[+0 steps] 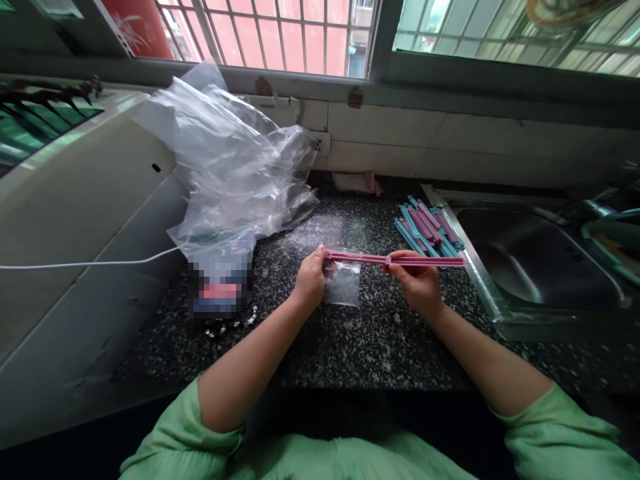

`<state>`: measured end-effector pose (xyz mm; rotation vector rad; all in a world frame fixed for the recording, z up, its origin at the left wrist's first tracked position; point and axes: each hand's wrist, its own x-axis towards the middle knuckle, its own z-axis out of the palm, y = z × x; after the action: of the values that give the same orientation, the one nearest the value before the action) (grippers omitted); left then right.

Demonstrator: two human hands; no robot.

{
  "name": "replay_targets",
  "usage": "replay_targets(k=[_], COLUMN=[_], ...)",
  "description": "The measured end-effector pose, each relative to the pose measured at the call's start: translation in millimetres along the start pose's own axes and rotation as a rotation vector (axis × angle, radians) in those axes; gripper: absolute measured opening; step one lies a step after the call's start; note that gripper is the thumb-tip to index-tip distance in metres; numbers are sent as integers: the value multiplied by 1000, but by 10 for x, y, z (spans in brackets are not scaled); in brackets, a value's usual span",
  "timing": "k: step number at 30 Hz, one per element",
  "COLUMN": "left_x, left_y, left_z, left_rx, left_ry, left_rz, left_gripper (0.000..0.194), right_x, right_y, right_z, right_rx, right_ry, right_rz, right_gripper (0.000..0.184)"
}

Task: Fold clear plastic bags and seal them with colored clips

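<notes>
1 slim pink plastic bag-sealing clip point(367, 259) is held nearly level, opened almost straight, its 2 strips meeting at a joint near mid-length. 1 small, clear, slightly wrinkled plastic bag point(343, 287) extends just below the left strip.

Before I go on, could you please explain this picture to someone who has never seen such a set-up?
There is no machine: a head-worn camera looks forward and down at its wearer's left hand and right hand, both bare. They hold a long pink clip, with a small clear bag at its left half. On the dark counter are a pile of pink and blue clips and a heap of clear plastic; a sink is at the right.
</notes>
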<state>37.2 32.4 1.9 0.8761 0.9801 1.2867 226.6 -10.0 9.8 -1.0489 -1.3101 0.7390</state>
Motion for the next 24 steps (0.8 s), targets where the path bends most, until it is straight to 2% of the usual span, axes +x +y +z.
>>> replay_targets(k=[8,11,18,21,24], left_x=[21,1,-58,-100,-140], left_y=[58,122,179,190,206], left_z=[-13,-2,25,40,59], left_rx=[-17,-39,10,22,39], left_ry=[-58,-128,-326,-389,-416], left_rz=[-49,-77,-61,-47,-50], left_gripper=[39,39,18,21,28], right_x=[10,14,70,89,70], right_y=[-47,-65,21,80,97], right_z=[5,5,-32,-31,-6], right_rx=[-38,-31,43,38,13], right_ry=[21,30,128,188,178], right_rz=[11,15,13,29,45], right_gripper=[18,16,19,21,21])
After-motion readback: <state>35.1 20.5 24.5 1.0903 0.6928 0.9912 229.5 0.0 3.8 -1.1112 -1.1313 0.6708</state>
